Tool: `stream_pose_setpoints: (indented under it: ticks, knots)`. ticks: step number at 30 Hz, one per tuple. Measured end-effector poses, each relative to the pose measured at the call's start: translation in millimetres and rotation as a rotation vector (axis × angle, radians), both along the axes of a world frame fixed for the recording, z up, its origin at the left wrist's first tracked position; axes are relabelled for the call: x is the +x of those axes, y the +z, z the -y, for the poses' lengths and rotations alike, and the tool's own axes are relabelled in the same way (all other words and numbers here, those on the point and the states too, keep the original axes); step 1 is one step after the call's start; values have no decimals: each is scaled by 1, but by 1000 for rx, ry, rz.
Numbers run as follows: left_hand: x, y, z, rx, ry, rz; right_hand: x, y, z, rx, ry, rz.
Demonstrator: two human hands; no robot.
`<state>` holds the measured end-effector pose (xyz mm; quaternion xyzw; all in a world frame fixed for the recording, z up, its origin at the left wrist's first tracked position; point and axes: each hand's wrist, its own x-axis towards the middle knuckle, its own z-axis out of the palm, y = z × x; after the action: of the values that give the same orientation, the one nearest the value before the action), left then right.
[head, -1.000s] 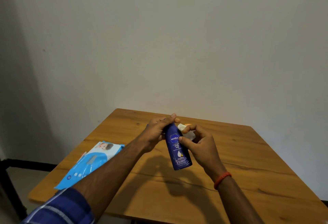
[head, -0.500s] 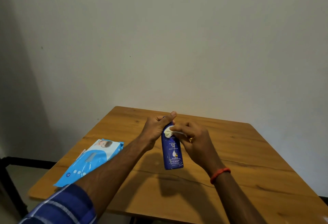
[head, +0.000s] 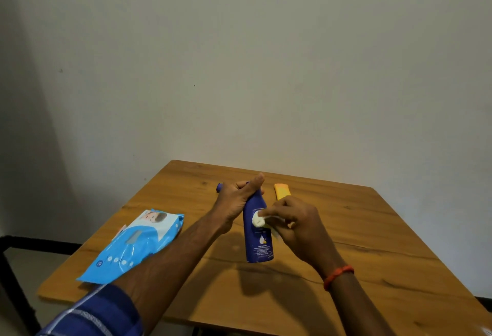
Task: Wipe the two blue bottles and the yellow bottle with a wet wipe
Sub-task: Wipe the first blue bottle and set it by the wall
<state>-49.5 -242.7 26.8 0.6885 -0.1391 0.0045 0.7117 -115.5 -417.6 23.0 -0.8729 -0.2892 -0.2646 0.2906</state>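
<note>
A wooden table (head: 372, 229) stands against a plain pale wall (head: 266, 69), a blue pack of wipes (head: 135, 242) lying near its left edge. The left hand (head: 237, 200) grips the neck of an upright blue bottle (head: 259, 245), a second blue bottle (head: 219, 187) peeking out behind it. The right hand (head: 295, 226) pinches a wadded wet wipe (head: 257, 220) against its front, the yellow bottle (head: 282, 192) lying just beyond.

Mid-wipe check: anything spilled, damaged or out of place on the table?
Nothing stands out. The left hand grips the blue bottle while the right hand presses the wet wipe to it. No spill shows; the wipes pack lies wholly on the table.
</note>
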Motion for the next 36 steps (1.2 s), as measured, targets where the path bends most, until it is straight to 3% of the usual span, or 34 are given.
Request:
stream_pose_setpoints:
  ticks: [7,9,13,15,19,25,28,30,33,36]
  knots:
    - [1,-1,-2,-21,-45,19,8,6,-31,169,-108,90]
    - [0,0,-3,-42,-39,12,2,-1,-36,110,-54,85]
    - [-2,3,-6,-107,35,-10,-7,-25,-35,-217,51,4]
    - [-1,3,-7,-88,47,2,-9,-32,-30,-248,93,-61]
    - [-1,0,-10,-67,45,-1,-7,-29,-18,-163,79,-95]
    - [-5,-4,-4,-17,4,17,5,-3,-24,191,-80,116]
    - [-5,-6,-2,-62,-1,8,8,8,-39,238,-144,156]
    - [-4,-6,-3,-75,-2,29,3,7,-47,189,-126,168]
    - [-4,-5,-7,-109,28,55,-8,-8,-47,-68,-51,158]
    - [-2,-7,-13,-127,44,87,-6,-26,-34,-156,-18,32]
